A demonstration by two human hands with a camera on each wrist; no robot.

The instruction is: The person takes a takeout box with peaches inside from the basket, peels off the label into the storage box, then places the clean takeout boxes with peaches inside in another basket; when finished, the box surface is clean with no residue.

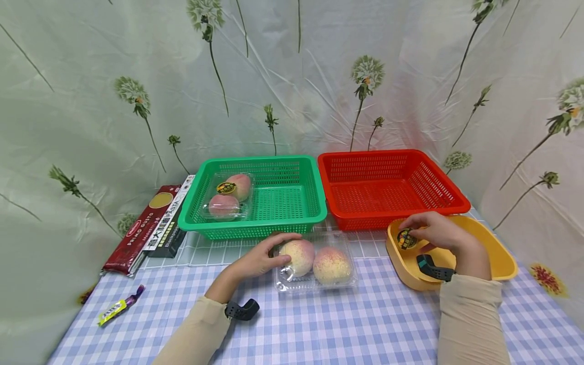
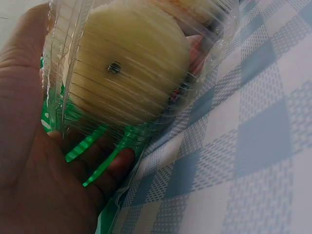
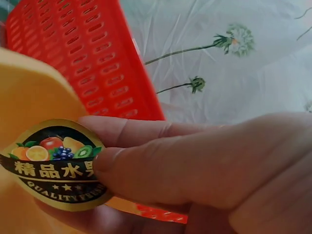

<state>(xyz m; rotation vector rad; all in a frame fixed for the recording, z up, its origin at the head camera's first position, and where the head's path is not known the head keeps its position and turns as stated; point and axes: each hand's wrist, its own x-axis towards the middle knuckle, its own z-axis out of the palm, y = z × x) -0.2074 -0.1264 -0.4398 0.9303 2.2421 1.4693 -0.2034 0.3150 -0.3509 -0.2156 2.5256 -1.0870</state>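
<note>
On the checked tabletop [image 1: 347,324], before the green basket [image 1: 283,203], the left hand [image 1: 260,259] lays relaxed fingers on the clear peach box [image 1: 319,266], while the right hand [image 1: 438,233] pinches a fruit sticker [image 1: 405,239] over the yellow tub [image 1: 497,253].

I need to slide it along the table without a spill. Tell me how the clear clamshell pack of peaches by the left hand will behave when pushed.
The clamshell pack looks like thin ribbed plastic, so it probably flexes under the left hand. Its flat base on the checked cloth suggests it will slide rather than tip. The two round peaches inside may shift, and they probably bruise easily.
</note>
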